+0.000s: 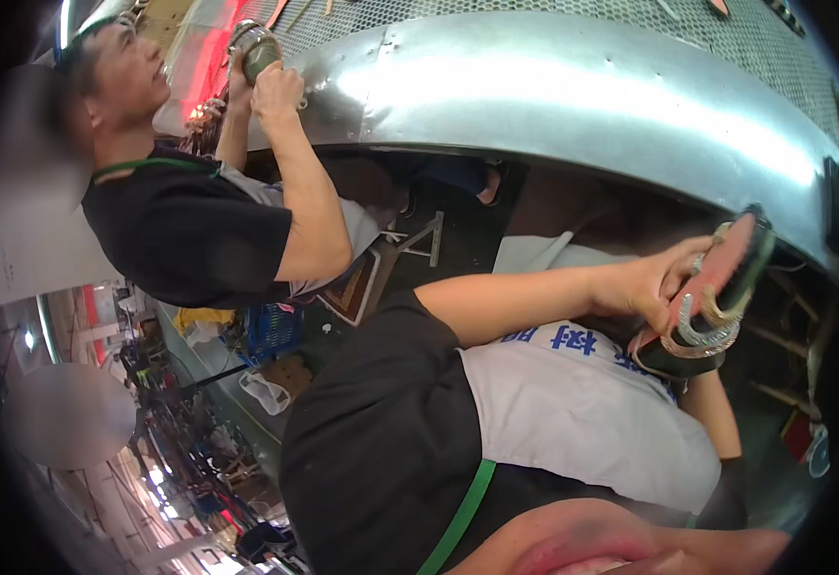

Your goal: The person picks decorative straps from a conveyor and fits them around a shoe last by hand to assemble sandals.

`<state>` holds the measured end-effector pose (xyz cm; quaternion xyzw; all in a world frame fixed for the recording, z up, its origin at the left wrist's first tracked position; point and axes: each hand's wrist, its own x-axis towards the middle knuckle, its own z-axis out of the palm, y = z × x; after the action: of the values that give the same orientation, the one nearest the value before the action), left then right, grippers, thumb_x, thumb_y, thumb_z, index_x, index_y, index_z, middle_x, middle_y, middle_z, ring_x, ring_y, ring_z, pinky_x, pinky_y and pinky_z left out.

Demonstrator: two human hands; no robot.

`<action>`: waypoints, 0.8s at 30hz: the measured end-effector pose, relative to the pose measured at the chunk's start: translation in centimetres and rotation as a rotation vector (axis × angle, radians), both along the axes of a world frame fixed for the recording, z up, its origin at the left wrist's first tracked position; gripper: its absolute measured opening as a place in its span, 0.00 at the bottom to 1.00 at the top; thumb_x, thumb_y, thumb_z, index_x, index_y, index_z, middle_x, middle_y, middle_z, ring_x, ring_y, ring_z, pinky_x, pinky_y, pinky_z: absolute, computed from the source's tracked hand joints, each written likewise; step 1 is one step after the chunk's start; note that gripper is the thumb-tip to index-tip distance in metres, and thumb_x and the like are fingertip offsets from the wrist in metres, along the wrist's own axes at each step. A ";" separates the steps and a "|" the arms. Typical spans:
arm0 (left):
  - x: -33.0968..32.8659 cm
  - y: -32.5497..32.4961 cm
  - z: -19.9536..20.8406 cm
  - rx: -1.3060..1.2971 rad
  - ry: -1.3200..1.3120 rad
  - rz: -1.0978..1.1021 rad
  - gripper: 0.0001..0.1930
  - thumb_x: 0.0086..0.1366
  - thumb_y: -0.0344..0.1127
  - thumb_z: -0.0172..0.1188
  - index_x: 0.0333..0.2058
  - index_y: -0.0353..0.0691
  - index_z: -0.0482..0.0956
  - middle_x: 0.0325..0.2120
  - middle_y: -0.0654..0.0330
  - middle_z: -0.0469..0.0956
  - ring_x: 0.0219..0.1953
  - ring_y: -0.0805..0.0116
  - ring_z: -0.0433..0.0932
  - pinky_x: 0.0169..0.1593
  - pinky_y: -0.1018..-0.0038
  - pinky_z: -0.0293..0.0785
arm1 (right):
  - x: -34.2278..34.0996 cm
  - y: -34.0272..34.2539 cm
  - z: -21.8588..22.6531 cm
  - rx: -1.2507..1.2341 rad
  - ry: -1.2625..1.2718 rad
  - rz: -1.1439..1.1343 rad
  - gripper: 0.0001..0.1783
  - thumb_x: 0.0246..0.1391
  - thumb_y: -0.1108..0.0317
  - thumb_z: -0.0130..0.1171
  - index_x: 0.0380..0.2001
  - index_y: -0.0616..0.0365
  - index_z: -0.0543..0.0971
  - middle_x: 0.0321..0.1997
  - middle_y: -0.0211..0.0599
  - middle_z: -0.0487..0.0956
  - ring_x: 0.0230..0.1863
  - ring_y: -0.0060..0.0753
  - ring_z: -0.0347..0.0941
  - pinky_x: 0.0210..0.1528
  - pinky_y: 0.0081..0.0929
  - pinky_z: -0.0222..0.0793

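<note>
In front of my chest, toward the right side, is a sandal [709, 283] with a pinkish sole, held tilted up. Glittery silver and gold straps cross it, and a dark green shoe last seems to be inside. My left hand [647, 287] is closed round its side, fingers bent at the edge. Only the forearm [713, 414] of my right arm shows, rising toward the sandal's lower end. The right hand itself is hidden behind the sandal and last, so its grip does not show.
A curved metal edge [573, 91] of a conveyor with a mesh belt [544, 21] runs across the far side. At left, a co-worker [189, 220] in a black shirt holds a similar shoe on a green last [261, 57]. Behind stands a blue basket [274, 331].
</note>
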<state>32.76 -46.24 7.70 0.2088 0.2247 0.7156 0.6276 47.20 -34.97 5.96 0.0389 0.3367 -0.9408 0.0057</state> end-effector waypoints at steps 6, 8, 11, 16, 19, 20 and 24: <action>-5.0 -2.7 2.8 0.072 -0.116 0.189 0.49 0.55 0.61 0.63 0.65 0.39 0.51 0.60 0.48 0.61 0.60 0.52 0.65 0.61 0.55 0.65 | -3.5 0.4 6.0 0.494 -0.199 -0.365 0.18 0.61 0.60 0.52 0.48 0.60 0.76 0.45 0.33 0.78 0.43 0.22 0.72 0.50 0.20 0.66; -6.0 -2.0 2.2 0.077 0.341 0.369 0.51 0.54 0.71 0.55 0.67 0.46 0.48 0.64 0.39 0.54 0.61 0.47 0.64 0.60 0.55 0.67 | -3.3 -1.2 8.0 0.304 -0.381 -0.437 0.14 0.59 0.64 0.56 0.42 0.61 0.80 0.39 0.31 0.79 0.39 0.18 0.72 0.45 0.17 0.66; -5.3 -1.4 -1.6 0.310 -0.262 0.259 0.43 0.61 0.62 0.55 0.67 0.48 0.48 0.55 0.41 0.67 0.52 0.50 0.72 0.53 0.58 0.74 | -1.3 -1.1 9.4 0.507 -0.339 -0.457 0.12 0.58 0.65 0.59 0.38 0.63 0.82 0.33 0.30 0.80 0.35 0.16 0.72 0.41 0.16 0.67; -4.0 0.1 -3.2 0.321 -0.208 0.303 0.34 0.64 0.55 0.54 0.65 0.56 0.53 0.49 0.39 0.69 0.47 0.53 0.75 0.49 0.60 0.76 | 0.3 0.4 8.4 0.729 -0.263 -0.467 0.13 0.57 0.61 0.61 0.35 0.62 0.83 0.31 0.31 0.81 0.33 0.17 0.74 0.36 0.15 0.70; -4.1 -1.6 -2.8 0.388 -0.202 0.219 0.27 0.64 0.56 0.55 0.60 0.60 0.62 0.50 0.47 0.69 0.50 0.51 0.70 0.54 0.55 0.71 | 0.5 -0.8 9.3 0.724 -0.248 -0.460 0.14 0.56 0.60 0.61 0.35 0.61 0.83 0.30 0.32 0.81 0.32 0.17 0.75 0.33 0.17 0.70; -4.3 -2.4 -2.5 0.374 -0.169 0.211 0.26 0.64 0.56 0.55 0.59 0.62 0.64 0.49 0.49 0.69 0.50 0.53 0.69 0.55 0.55 0.70 | 0.2 -1.5 9.4 0.730 -0.237 -0.476 0.15 0.56 0.58 0.61 0.34 0.61 0.83 0.29 0.32 0.81 0.30 0.18 0.75 0.30 0.18 0.71; -4.4 -5.0 -0.4 0.330 -0.081 0.241 0.24 0.63 0.55 0.57 0.57 0.64 0.68 0.46 0.53 0.69 0.49 0.56 0.67 0.55 0.57 0.68 | -0.3 -3.4 10.3 0.751 -0.289 -0.430 0.15 0.56 0.59 0.61 0.35 0.61 0.83 0.31 0.32 0.81 0.33 0.19 0.76 0.34 0.18 0.71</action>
<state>28.41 -51.22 7.30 0.2513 0.1021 0.8203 0.5034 46.87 -38.39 16.30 0.2382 0.6347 -0.7182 -0.1572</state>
